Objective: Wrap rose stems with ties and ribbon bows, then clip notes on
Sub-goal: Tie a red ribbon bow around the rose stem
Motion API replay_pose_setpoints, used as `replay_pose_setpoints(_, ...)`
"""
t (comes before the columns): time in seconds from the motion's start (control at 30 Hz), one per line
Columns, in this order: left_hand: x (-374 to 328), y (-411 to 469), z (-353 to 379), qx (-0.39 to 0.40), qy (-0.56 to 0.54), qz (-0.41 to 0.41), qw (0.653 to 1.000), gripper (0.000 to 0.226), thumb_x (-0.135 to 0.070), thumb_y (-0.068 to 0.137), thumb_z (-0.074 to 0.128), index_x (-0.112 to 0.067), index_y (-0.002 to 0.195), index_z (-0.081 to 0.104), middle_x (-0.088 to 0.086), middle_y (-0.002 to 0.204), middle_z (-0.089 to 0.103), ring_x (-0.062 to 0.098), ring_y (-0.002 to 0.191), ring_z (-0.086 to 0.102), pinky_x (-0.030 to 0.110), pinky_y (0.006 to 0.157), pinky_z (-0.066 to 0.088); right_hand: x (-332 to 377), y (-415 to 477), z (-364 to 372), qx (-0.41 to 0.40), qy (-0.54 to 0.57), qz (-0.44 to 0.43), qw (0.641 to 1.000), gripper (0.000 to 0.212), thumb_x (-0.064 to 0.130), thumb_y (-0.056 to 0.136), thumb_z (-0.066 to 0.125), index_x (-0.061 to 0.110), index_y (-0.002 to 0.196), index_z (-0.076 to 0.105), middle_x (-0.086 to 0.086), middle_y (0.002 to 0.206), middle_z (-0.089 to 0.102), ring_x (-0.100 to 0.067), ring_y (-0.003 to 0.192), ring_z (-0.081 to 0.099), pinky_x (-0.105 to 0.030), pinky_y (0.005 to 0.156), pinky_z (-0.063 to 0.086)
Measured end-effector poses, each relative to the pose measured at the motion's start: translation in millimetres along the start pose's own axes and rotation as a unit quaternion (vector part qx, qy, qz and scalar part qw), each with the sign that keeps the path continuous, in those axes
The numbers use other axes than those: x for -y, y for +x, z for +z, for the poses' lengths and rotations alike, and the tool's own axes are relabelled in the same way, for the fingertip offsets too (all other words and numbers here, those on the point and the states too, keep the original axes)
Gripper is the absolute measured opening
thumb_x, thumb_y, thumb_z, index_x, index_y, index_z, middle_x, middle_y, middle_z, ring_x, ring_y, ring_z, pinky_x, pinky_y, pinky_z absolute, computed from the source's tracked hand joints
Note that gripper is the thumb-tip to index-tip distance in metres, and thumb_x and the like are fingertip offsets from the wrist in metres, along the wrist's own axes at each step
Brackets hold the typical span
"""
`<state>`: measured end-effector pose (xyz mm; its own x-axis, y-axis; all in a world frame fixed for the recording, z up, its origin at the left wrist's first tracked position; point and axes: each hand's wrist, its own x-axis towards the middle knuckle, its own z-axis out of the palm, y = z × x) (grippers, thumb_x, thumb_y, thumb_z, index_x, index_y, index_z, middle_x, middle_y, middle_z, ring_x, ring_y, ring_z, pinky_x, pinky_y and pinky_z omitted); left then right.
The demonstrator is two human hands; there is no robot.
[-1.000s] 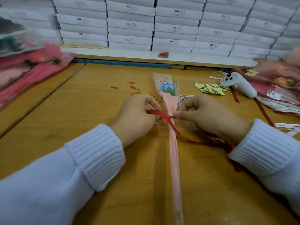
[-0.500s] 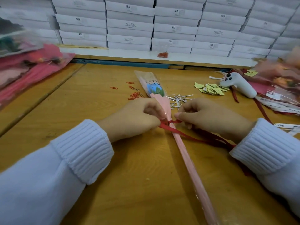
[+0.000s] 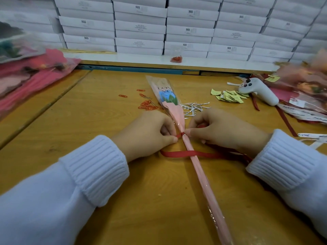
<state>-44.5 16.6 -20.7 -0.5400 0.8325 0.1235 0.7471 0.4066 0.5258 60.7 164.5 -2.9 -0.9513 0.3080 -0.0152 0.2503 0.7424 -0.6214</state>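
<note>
fingers [image 3: 172, 138] of the left hand [image 3: 146, 131] are curled and pinch a thin red ribbon [image 3: 177, 154] right beside the stem of a long rose wrapped in pink paper and clear plastic [image 3: 200, 174]. fingers [image 3: 192, 132] of the right hand [image 3: 224, 129] are curled too and pinch the same ribbon on the other side of the stem. the ribbon is wound tight around the stem between the two hands, and a tiny shiny bit shows at that spot. a loose piece of the ribbon crosses the stem just below the hands and runs off under the right wrist.

the rose lies flat on the yellow wooden table [image 3: 88, 121]. its flower end points away from the person and a bit to the left. its stem end points toward the person and a bit to the right.

both arms wear white knit sleeves [image 3: 99, 165].

red paper clips [image 3: 147, 106] lie just left of the flower end. silver twist ties [image 3: 192, 107] lie just right of it. small yellow paper notes [image 3: 230, 97] sit in a heap farther right, next to a white plastic controller with dark buttons [image 3: 258, 91].

piles of wrapped flowers lie at the left edge [image 3: 26, 76] and the right edge [image 3: 304, 85] of the table. they look blurry. stacks of flat white boxes [image 3: 139, 29] fill the back, and a little clear bag of red things [image 3: 176, 59] sits on the white shelf in front of them.
</note>
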Motion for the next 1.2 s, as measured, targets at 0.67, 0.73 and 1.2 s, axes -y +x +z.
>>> replay_pose_setpoints(0.67,-12,-9,-21,0.093,-0.199,-0.032,0.975,0.030,-0.031,0.091,0.059,-0.023,0.064,0.069,0.006,0.066,0.059,0.012,0.063,0.052,0.022,0.066,0.048,5,0,8,-0.118,-0.086,-0.075,0.986,0.018,0.020,0.080,0.072,0.017,0.063,0.067,0.017,0.042,0.048,0.010,0.052,0.049,-0.005,0.048,0.035)
replay_pose_setpoints(0.73,-15,-11,-19,0.070,-0.293,-0.046,0.952,0.027,-0.027,0.091,0.060,-0.009,0.077,0.073,0.029,0.079,0.057,0.022,0.074,0.049,0.044,0.080,0.051,4,1,10,-0.117,-0.108,-0.081,0.984,0.019,0.023,0.080,0.072,0.020,0.063,0.067,0.014,0.049,0.051,0.007,0.054,0.051,-0.006,0.049,0.035)
replay_pose_setpoints(1.2,-9,-5,3,-0.057,-0.464,-0.029,0.884,0.015,-0.007,0.091,0.057,0.002,0.088,0.069,0.009,0.074,0.062,0.015,0.073,0.060,0.020,0.074,0.050,9,-4,3,-0.079,-0.116,-0.121,0.983,0.009,0.024,0.080,0.072,0.025,0.071,0.069,0.013,0.051,0.049,0.005,0.055,0.049,-0.008,0.053,0.035)
